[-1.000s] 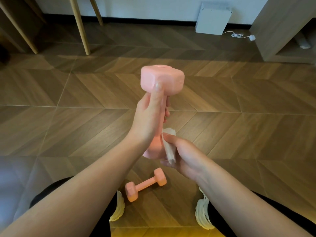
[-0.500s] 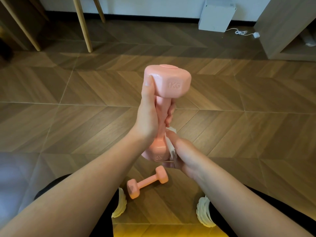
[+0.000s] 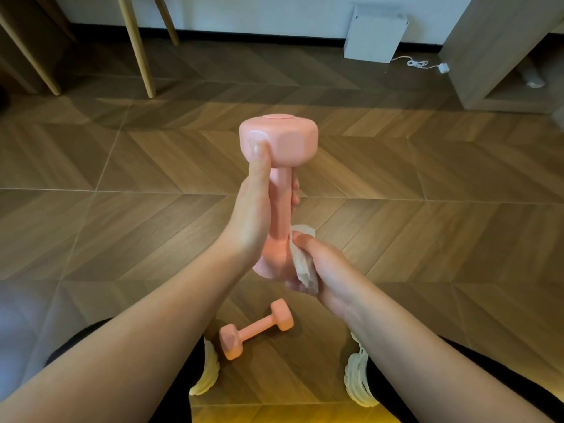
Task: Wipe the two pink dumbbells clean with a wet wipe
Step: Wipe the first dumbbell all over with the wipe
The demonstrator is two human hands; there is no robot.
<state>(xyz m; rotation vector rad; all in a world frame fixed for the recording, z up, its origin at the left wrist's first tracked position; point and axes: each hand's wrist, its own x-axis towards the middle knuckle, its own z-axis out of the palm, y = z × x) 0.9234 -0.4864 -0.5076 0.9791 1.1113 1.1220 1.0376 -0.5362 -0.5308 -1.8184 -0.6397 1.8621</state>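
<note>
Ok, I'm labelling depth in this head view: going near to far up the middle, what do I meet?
Floor dumbbell → raised dumbbell gripped by the left hand → white box.

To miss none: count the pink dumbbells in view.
2. The held dumbbell is upright in the left hand; the second dumbbell lies on the floor between the shoes. No others seen.
</note>
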